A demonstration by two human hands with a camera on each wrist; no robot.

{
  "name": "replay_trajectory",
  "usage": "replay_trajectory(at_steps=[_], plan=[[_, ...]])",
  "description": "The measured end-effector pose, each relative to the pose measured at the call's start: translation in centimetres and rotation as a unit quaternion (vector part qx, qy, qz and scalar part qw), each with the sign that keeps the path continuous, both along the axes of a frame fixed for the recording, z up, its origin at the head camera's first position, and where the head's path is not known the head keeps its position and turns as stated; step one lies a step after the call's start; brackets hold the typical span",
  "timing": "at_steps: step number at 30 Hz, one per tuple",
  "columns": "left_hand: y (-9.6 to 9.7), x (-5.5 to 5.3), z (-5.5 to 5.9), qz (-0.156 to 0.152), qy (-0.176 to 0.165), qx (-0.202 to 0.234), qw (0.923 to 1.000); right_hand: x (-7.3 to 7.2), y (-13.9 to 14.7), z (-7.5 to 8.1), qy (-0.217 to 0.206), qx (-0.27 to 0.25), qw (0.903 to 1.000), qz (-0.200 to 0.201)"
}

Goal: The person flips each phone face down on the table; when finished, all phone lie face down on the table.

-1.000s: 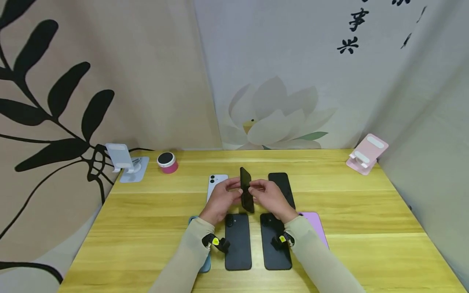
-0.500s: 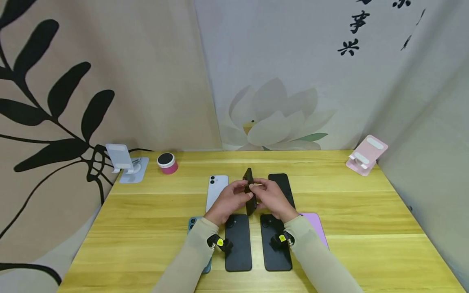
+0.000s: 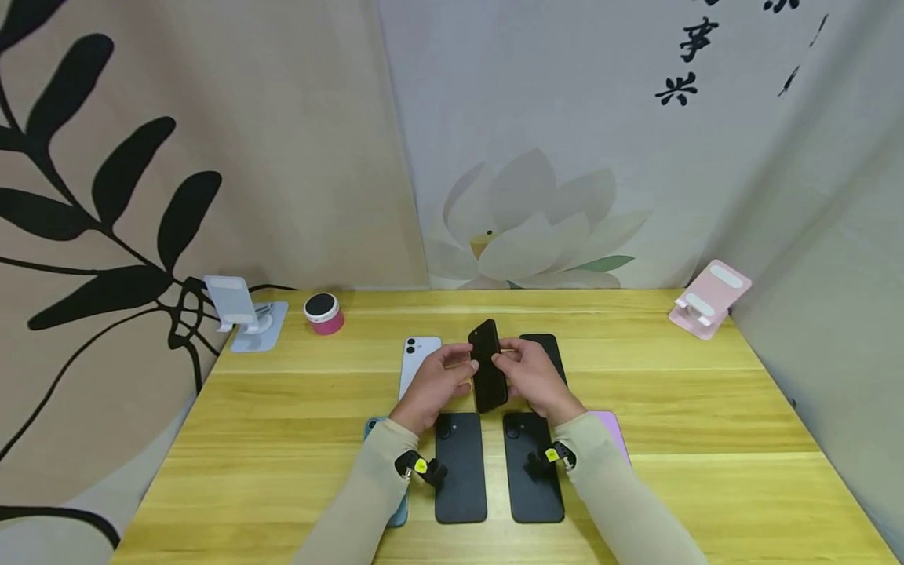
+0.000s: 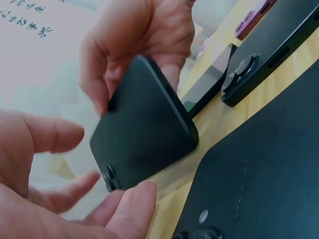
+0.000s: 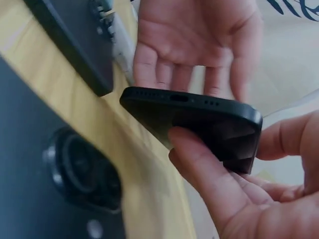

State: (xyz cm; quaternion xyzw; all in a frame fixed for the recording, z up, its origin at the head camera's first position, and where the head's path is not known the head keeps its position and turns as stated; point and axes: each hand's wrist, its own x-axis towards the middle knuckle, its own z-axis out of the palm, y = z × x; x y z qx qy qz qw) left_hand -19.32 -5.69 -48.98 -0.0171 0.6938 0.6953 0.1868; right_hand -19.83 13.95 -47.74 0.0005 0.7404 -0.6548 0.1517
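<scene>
A black smartphone [image 3: 489,366] is held up off the table between both hands. My right hand [image 3: 534,378] grips its right edge; in the right wrist view the right thumb [image 5: 199,159] lies across the dark face, below the edge with the charging port. At the other edge, my left hand [image 3: 435,384] loosely holds the phone, its thumb [image 4: 137,201] by the camera corner. In the left wrist view, one left finger [image 4: 60,134] stands slightly apart from the phone. Two dark phones [image 3: 461,471] lie below the hands, and a white phone [image 3: 417,361] lies to the left.
Partly under the arms lie a blue phone [image 3: 399,514] and a purple phone [image 3: 613,433]. Another black phone [image 3: 547,349] lies behind the right hand. Along the table's [image 3: 706,471] back are a white stand [image 3: 257,326], a pink jar [image 3: 324,315] and a pink stand [image 3: 708,300].
The held smartphone has turned from nearly edge-on to show its broad dark face, and has shifted slightly right. My right hand has moved a little right; the other phones stay put.
</scene>
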Motion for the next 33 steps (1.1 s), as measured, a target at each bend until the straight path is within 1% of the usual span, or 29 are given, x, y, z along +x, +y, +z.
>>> replay_trajectory(at_steps=[2, 4, 8, 11, 14, 17, 20, 22, 27, 29, 33], plan=[[-0.2, -0.1, 0.0, 0.02, -0.01, 0.015, 0.9996, 0.1, 0.1, 0.5, 0.005, -0.001, 1.0, -0.006], [-0.4, -0.1, -0.2, 0.029, -0.025, 0.029, 0.9989, 0.3, 0.1, 0.9, 0.012, -0.001, 0.9999, -0.008], [-0.6, -0.1, -0.3, 0.015, -0.048, 0.049, 0.9975, 0.5, -0.2, 1.4, 0.017, -0.01, 0.9998, -0.005], [-0.5, 0.0, -0.3, 0.005, -0.047, 0.053, 0.9975, 0.6, -0.6, 1.5, 0.018, -0.016, 0.9997, -0.005], [-0.4, 0.1, -0.2, 0.009, -0.045, 0.058, 0.9973, 0.7, -0.9, 1.4, 0.018, -0.019, 0.9996, -0.008], [-0.4, 0.0, -0.2, 0.017, -0.047, 0.064, 0.9967, 0.8, -0.9, 1.1, 0.016, -0.011, 0.9997, -0.017], [-0.4, 0.0, -0.3, 0.021, -0.041, 0.057, 0.9973, 0.7, -0.7, 0.7, 0.014, 0.004, 0.9996, -0.023], [-0.5, 0.0, -0.3, 0.022, -0.033, 0.043, 0.9983, 0.7, -0.6, 0.5, 0.012, 0.011, 0.9996, -0.023], [-0.7, 0.0, -0.2, 0.029, -0.017, 0.002, 0.9994, 0.6, -0.2, 0.1, 0.004, -0.002, 0.9997, -0.022], [-0.8, 0.0, -0.1, 0.03, -0.013, -0.003, 0.9995, 0.6, 0.0, 0.0, 0.002, -0.011, 0.9997, -0.023], [-0.8, 0.1, 0.0, 0.035, -0.007, -0.008, 0.9993, 0.5, 0.3, -0.3, -0.002, -0.014, 0.9996, -0.026]])
